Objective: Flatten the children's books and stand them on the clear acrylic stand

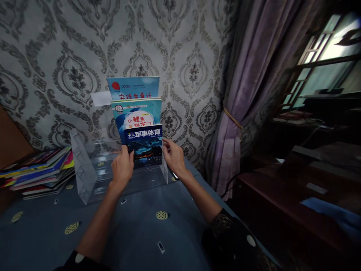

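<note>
A dark blue book (146, 148) with white lettering stands nearly upright at the right end of a clear tiered rack (84, 165). My left hand (123, 165) is closed on its left edge, thumb toward the front cover. At the opposite edge is my right hand (173, 154), its fingers bent against the book and partly hidden behind it. Behind rises a teal book (137, 109) with a white oval on its cover, and farther back a light blue book (134, 86) with red lettering. Both rear books are partly covered by those in front.
Left of the rack lies a stack of books and magazines (47, 171). Patterned wallpaper (194, 71) backs the blue tablecloth (135, 233). A tied purple curtain (239, 94) hangs at right, beside dark reddish furniture (282, 203). Part of a phone-like object (175, 175) shows under my right wrist.
</note>
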A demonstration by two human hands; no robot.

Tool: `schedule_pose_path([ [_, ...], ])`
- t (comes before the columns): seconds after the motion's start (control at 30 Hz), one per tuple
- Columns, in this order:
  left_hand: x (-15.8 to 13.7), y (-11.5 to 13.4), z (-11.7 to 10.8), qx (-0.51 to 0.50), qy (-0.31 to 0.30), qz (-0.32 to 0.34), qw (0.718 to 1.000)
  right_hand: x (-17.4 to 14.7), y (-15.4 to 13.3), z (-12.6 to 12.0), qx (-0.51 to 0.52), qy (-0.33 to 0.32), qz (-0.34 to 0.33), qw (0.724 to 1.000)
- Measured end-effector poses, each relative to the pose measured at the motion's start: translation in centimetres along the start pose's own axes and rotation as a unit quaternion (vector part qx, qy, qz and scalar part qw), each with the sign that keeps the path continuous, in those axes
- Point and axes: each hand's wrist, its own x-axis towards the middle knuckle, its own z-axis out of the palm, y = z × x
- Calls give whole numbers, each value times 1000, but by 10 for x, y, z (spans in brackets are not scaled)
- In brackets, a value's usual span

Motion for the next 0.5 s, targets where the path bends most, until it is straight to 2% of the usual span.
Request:
schedule_pose_path([
  [0.27, 1, -4, 8, -24, 18, 10, 999, 0, -1, 4, -55, 3, -8, 998],
  [0.5, 2, -9, 10, -45, 30, 36, 998, 0, -2, 0, -50, -6, -11, 999],
])
